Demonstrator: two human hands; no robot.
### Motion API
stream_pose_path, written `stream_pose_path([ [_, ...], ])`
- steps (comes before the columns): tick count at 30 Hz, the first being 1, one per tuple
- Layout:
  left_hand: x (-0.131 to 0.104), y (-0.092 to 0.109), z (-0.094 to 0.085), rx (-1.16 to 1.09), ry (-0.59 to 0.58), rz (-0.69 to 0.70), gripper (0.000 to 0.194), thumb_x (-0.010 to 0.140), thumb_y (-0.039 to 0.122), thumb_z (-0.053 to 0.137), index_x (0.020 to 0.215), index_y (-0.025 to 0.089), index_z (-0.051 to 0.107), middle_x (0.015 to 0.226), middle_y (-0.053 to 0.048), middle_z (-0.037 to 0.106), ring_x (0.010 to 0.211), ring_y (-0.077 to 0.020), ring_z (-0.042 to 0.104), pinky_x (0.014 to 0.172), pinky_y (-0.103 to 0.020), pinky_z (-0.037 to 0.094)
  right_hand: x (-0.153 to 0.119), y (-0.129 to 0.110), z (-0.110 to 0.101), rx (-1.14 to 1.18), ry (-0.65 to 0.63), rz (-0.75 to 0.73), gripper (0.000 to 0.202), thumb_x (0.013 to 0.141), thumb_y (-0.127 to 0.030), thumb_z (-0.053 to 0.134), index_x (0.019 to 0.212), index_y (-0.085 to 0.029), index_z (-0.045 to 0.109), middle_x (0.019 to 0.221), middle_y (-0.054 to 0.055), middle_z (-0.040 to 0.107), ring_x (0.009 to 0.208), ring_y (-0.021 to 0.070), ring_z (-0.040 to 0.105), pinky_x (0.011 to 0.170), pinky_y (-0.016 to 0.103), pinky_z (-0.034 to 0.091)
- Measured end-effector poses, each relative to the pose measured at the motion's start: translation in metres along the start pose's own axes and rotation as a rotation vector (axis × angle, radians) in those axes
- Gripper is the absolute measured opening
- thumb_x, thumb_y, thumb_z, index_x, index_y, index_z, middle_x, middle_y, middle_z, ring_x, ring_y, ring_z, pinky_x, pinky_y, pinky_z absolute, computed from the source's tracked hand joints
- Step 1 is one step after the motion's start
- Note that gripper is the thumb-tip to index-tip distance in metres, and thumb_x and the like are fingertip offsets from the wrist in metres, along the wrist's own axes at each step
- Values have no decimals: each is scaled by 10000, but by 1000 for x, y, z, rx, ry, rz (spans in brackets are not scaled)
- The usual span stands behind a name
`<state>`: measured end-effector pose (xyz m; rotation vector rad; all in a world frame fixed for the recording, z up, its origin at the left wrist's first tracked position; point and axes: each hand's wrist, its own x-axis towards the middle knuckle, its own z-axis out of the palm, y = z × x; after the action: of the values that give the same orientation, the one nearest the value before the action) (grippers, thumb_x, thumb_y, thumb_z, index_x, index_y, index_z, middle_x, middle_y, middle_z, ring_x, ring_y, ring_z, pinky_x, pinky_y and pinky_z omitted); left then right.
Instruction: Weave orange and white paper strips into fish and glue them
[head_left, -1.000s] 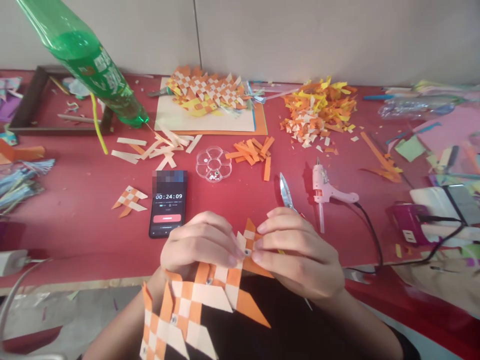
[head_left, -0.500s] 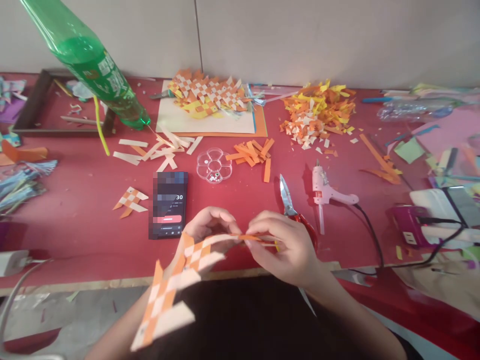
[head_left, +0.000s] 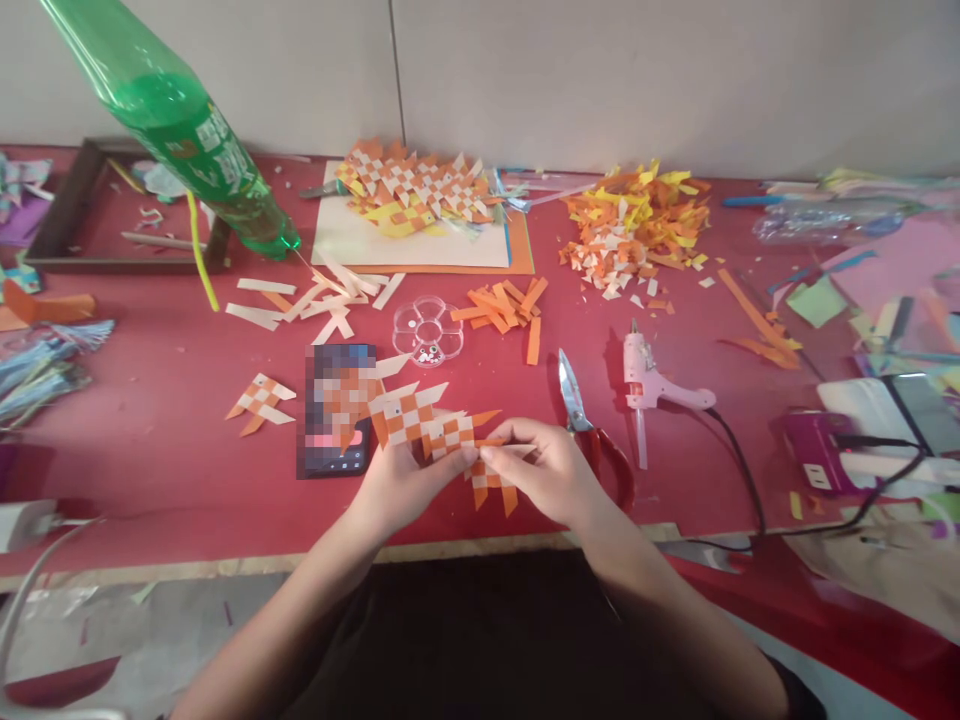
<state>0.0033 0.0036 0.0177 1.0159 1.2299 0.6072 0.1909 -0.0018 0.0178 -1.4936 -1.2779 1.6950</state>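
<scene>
A chain of woven paper fish (head_left: 409, 418) in orange and cream checks stretches between my hands, its left end over the phone (head_left: 335, 460). My left hand (head_left: 401, 483) is closed on the chain's middle, thumb on top. With a thumb-and-finger pinch, my right hand (head_left: 546, 468) holds the chain's right end, where orange and cream strip tips stick out. Just right of that hand lie red-handled scissors (head_left: 576, 395), blades pointing away. One separate woven fish (head_left: 262, 400) rests on the red table left of the phone.
Orange strips (head_left: 510, 305), cream strips (head_left: 341, 295) and a clear flower-shaped case (head_left: 428, 331) lie ahead. A pink glue gun (head_left: 641, 370) with its cord is at right. Behind are paper scraps (head_left: 637, 225), a pile of woven fish (head_left: 420, 185) and a tall green bottle (head_left: 217, 165).
The chain has swung up from near my body to over the table and phone, and its checked faces now show upward. Both hands still grip it.
</scene>
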Motion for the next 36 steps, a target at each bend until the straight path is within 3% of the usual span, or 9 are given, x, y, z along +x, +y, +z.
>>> stream_pose_path([
  [4,-1,0,1,5,52,-32,264,801,417,712,729,165,673,658,18,638,585,-115,559,553,-238,441,1,-2,-1,-29,-4,-13,240,842,-416,631,786,-182,626,626,-15,611,589,111,578,557,232,472],
  [7,-3,-1,0,-18,85,-40,245,784,406,730,758,166,688,684,9,655,634,-137,599,593,-252,468,2,-1,-4,-83,20,-43,247,840,-428,643,837,-182,671,741,21,682,675,133,632,594,240,496],
  [14,-1,-2,-3,-98,68,-33,228,784,381,733,813,156,706,775,-34,726,684,-173,668,621,-282,529,4,3,-10,-247,16,-176,241,887,-406,579,834,-186,661,684,-1,656,612,129,631,535,247,514],
  [20,9,7,-2,-160,95,71,275,805,360,713,973,166,611,816,-33,730,779,-184,707,717,-305,570,19,-19,-19,-493,5,-405,224,887,-376,595,766,-196,651,652,-18,638,582,115,607,521,226,483],
  [25,24,19,-7,-141,187,171,336,798,359,703,1037,186,541,936,-37,713,882,-189,707,794,-319,568,71,-45,-47,-737,294,-620,239,909,-398,559,875,-176,642,915,91,664,900,206,620,843,360,487],
  [30,45,27,-9,-27,225,214,321,804,359,685,1032,177,551,971,-68,723,919,-226,714,806,-352,565,157,-73,-73,-956,403,-646,199,959,-273,490,925,-162,652,981,93,663,963,209,619,887,376,490],
  [33,58,27,-9,60,273,219,357,798,346,690,1078,173,554,1036,-96,726,988,-243,705,853,-362,551,206,-90,-73,-1062,417,-602,270,941,-340,566,1142,-164,605,1161,79,625,1008,199,623,872,413,532],
  [36,67,25,-10,158,318,207,434,784,332,704,1151,164,544,1043,-114,727,929,-241,726,799,-345,567,242,-103,-63,-1146,428,-558,335,938,-356,574,1222,-179,567,1242,89,590,1044,209,615,878,427,538],
])
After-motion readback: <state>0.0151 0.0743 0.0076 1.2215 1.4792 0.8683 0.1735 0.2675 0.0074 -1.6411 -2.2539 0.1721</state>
